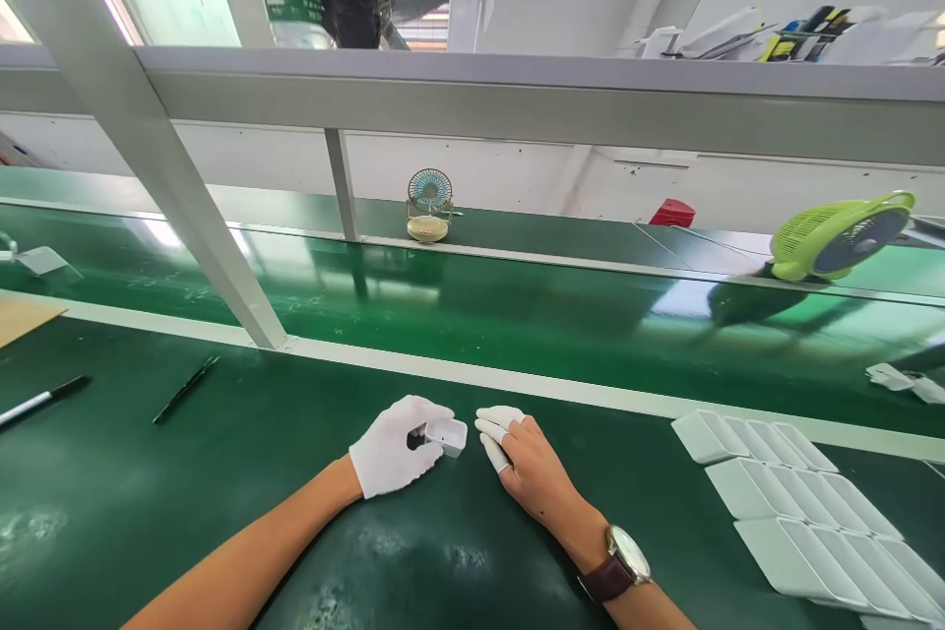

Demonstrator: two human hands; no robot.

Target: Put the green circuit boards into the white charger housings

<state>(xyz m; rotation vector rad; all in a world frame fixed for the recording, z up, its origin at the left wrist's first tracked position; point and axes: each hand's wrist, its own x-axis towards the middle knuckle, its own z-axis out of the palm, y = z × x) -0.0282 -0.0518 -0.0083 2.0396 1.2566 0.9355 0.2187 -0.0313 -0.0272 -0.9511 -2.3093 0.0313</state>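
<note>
My left hand (397,448), in a white glove, is closed around a small white plastic housing (448,436). Its hollow open side faces up and to the right, pinched between thumb and fingers just above the green bench mat. Just to the right, my right hand (517,448) rests low over the mat. White covers sit on several of its fingertips, the fingers are stretched toward the housing without touching it, and nothing shows in them. A watch (618,563) is on the right wrist.
Stacked white trays (787,532) stand at the right. Black tweezers (186,390) and a pen (44,401) lie at the left. A slanted metal post (199,207) meets the white rail (472,376); beyond it runs a green belt (472,315). A green fan (838,236) stands farther right.
</note>
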